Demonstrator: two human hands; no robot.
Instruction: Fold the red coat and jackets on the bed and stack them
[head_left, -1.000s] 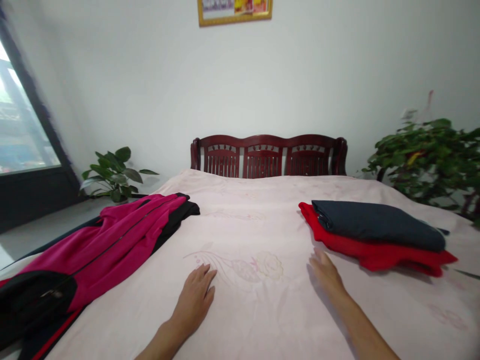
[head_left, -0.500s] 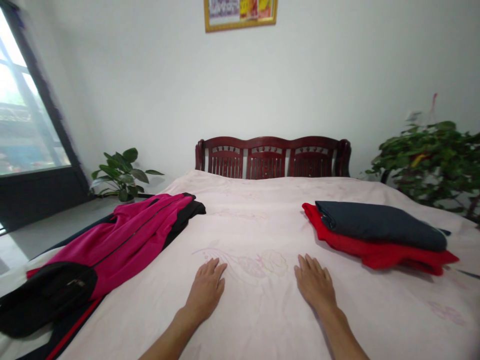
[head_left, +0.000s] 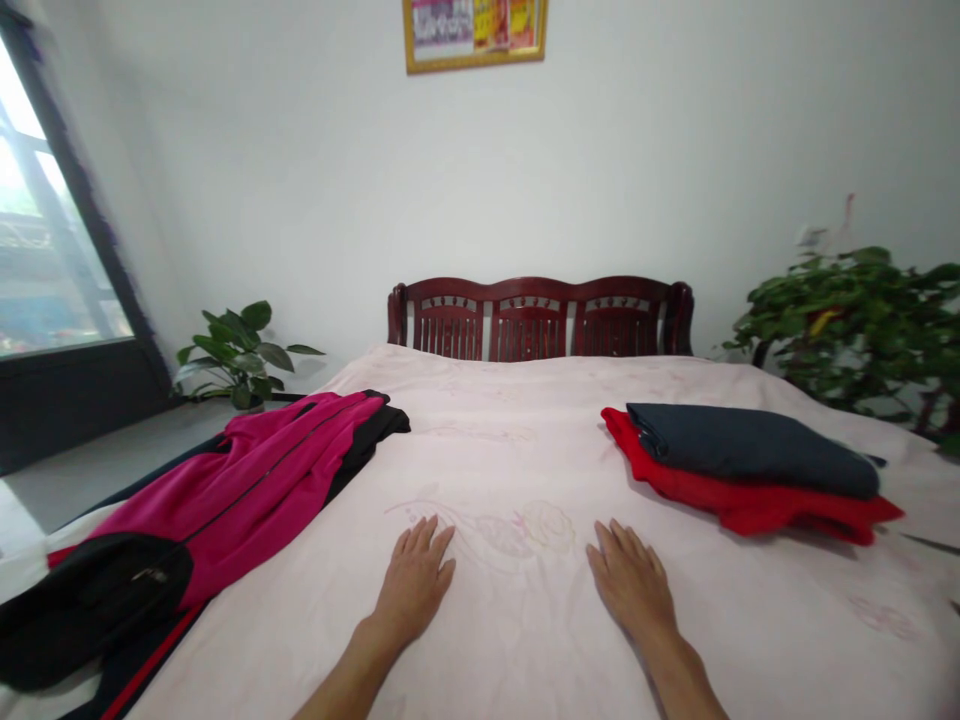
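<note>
Both palms face down on a pale pink bedsheet (head_left: 517,640) with a faint flower print. My left hand (head_left: 415,580) lies flat with its fingers stretched out, holding nothing. Opposite it, my right hand (head_left: 632,580) rests in the same way, fingers a little apart. To the left lies a magenta and black jacket (head_left: 277,460), spread over other dark and white garments. Right of my right hand sits a folded dark blue garment (head_left: 757,445) on top of a folded red garment (head_left: 780,510).
A dark red wooden headboard (head_left: 529,310) stands at the far end of the bed. One leafy plant (head_left: 244,350) is at the left, and a bushier plant (head_left: 855,320) at the right. A gold picture frame (head_left: 476,66) hangs on the wall; a glass door (head_left: 52,240) is at far left.
The view has shifted slightly. My hands stay flat on the sheet in nearly the same spots, and the clothes have not moved.
</note>
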